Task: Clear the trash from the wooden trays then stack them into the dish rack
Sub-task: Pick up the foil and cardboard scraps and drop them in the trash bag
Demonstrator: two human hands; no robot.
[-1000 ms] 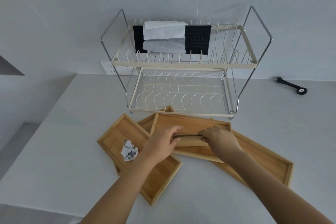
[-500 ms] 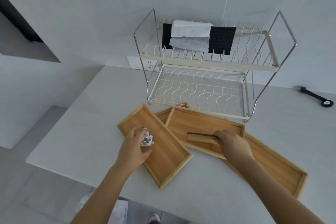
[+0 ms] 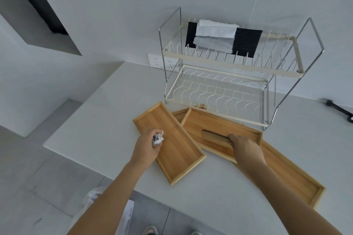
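Several wooden trays lie on the white counter in front of a two-tier wire dish rack (image 3: 225,99). My left hand (image 3: 147,145) is closed around a crumpled paper ball (image 3: 158,137) just above the left tray (image 3: 172,149). My right hand (image 3: 244,148) grips a small wooden block with a dark edge (image 3: 214,137) over the middle tray (image 3: 221,126). A long tray (image 3: 290,175) runs off to the right underneath, and a corner of another tray (image 3: 178,113) peeks out behind.
White and black cloths (image 3: 217,34) hang on the rack's upper tier. A black tool (image 3: 340,109) lies on the counter at far right. A wall socket (image 3: 162,61) sits behind the rack. A white bag (image 3: 91,199) sits on the floor below the counter edge, near my feet.
My left hand left the wooden block, moved to the left tray and closed on the paper ball. My right hand kept hold of the block. The camera swung left and down.
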